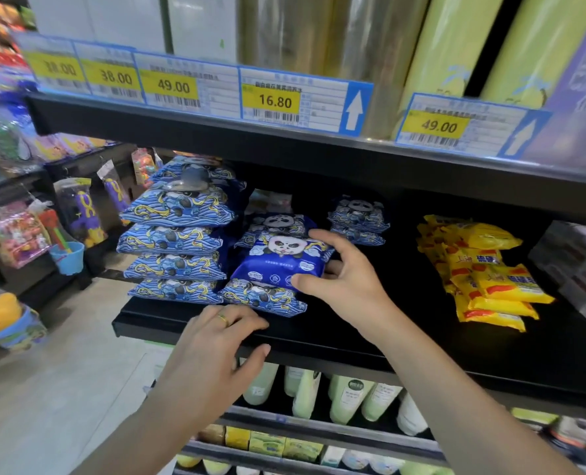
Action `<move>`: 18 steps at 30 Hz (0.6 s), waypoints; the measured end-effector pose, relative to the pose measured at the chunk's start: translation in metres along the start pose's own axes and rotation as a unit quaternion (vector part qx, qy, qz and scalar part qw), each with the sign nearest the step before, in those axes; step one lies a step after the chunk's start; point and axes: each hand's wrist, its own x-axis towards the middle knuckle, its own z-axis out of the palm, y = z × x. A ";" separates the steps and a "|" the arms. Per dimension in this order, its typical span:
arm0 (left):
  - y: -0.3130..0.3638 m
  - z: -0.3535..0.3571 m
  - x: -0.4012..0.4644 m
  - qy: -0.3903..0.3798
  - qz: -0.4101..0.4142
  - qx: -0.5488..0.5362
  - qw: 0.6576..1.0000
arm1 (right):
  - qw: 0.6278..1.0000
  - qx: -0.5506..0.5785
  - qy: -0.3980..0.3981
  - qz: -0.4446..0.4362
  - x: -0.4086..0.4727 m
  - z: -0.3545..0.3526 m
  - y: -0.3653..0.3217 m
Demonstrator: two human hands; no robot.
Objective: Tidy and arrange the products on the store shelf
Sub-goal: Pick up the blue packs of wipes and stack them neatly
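Two bare arms reach up to the black shelf (319,334). On it, a tall blue stack (178,234) of panda packs stands beside a short pile (264,296), with yellow packs (483,269) well apart. I think the job now is setting one blue panda pack (281,258) flat on the short pile; next it wants a straight push back. Right hand (339,269) grips that pack, fingers curled round its side. Left hand (216,344) rests on the shelf edge, fingers loose and spread, holding nothing
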 end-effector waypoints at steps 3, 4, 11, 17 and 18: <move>-0.004 0.001 -0.002 -0.002 0.000 -0.001 1.000 | 0.999 -0.035 -0.008 0.007 0.011 0.012 0.011; -0.004 0.001 -0.002 -0.004 -0.003 -0.001 1.000 | 0.999 -0.044 -0.007 0.005 0.013 0.014 0.014; 0.000 0.002 0.000 -0.025 0.010 0.007 1.000 | 0.978 -0.200 -0.018 -0.063 0.020 0.011 0.012; 0.020 0.016 0.010 -0.028 0.034 -0.027 0.999 | 0.981 -0.180 -0.022 -0.064 0.019 0.011 0.009; 0.023 0.018 0.010 -0.022 0.030 -0.033 0.999 | 0.982 -0.173 -0.005 -0.070 0.016 0.009 0.010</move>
